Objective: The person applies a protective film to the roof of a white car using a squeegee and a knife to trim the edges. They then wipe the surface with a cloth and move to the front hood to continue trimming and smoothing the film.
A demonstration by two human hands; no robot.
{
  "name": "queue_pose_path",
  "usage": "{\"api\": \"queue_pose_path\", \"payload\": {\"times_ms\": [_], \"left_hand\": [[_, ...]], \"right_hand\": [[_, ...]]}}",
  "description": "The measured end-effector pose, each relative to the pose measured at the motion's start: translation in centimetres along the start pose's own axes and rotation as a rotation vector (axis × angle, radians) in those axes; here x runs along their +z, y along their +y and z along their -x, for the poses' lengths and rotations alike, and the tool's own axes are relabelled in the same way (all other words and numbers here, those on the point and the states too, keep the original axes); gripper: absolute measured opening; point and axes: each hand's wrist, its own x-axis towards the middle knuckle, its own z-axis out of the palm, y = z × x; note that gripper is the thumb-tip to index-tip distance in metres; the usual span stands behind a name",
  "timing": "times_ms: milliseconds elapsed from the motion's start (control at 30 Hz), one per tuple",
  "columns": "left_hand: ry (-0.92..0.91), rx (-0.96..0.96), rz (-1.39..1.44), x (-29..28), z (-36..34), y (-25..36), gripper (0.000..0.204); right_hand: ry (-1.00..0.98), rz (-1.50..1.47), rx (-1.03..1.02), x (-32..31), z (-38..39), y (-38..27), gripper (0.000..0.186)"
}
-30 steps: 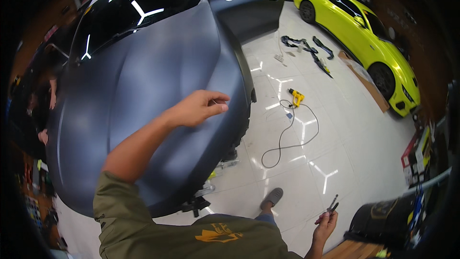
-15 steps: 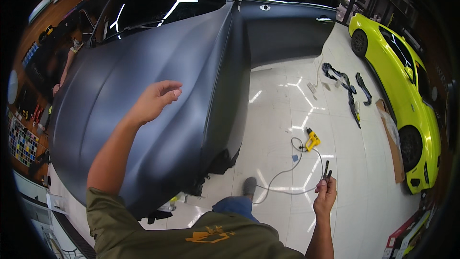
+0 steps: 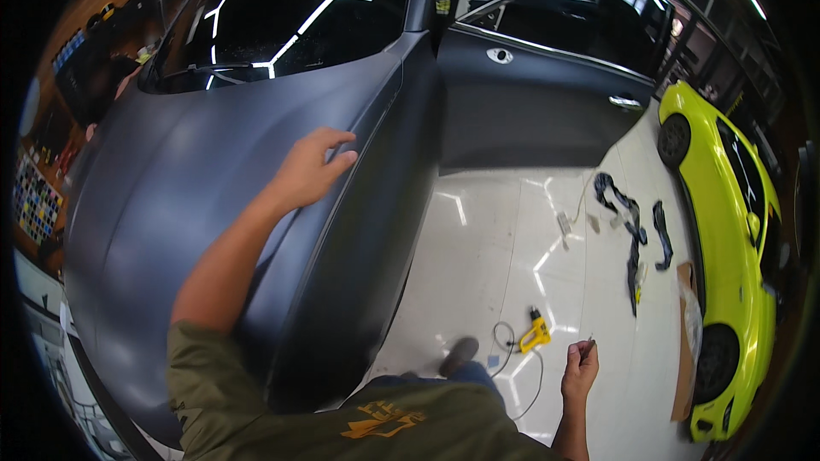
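Note:
My left hand (image 3: 314,166) is over the right-hand edge of the dark matte hood (image 3: 196,171), close to the seam with the fender (image 3: 363,239). Its thumb and fingers are apart and hold nothing; whether the fingertips touch the surface I cannot tell. Away from the car, low on the right, my right hand (image 3: 579,369) pinches a slim black pen-like tool (image 3: 590,341). Only a small end of that tool shows above the fingertips; the rest is hidden by the hand.
An open front door (image 3: 521,107) juts out beyond the fender. On the pale tiled floor lie a yellow heat gun (image 3: 535,333) with its cord and black trim strips (image 3: 634,230). Cardboard (image 3: 685,358) rests beside a yellow-green car (image 3: 736,290). Another person's arm (image 3: 128,83) shows at far left.
My left hand has moved right across the hood toward the fender seam. The tool in my right hand shows less above the fingers. The view has shifted, with the door looking nearer.

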Motion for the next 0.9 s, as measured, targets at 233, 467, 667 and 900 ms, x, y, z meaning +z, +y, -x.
{"api": "queue_pose_path", "payload": {"times_ms": [233,467,667,900], "left_hand": [[0.325,-0.127,-0.451,0.6,-5.8,-9.5,0.033],[0.400,-0.474,-0.483,-1.8,-7.9,-13.8,0.033],[0.405,-0.569,-0.651,-0.2,-11.2,-14.6,0.032],[0.343,-0.786,-0.732,-0.6,-10.9,-12.4,0.034]], "right_hand": [[-0.329,0.092,-0.194,7.9,-24.2,-1.4,0.016],[-0.713,0.152,-0.702,20.9,-44.0,-16.1,0.011],[-0.899,0.190,-1.080,34.4,-54.5,-25.7,0.030],[-1.215,0.383,-1.223,47.2,-60.8,-38.5,0.038]]}}
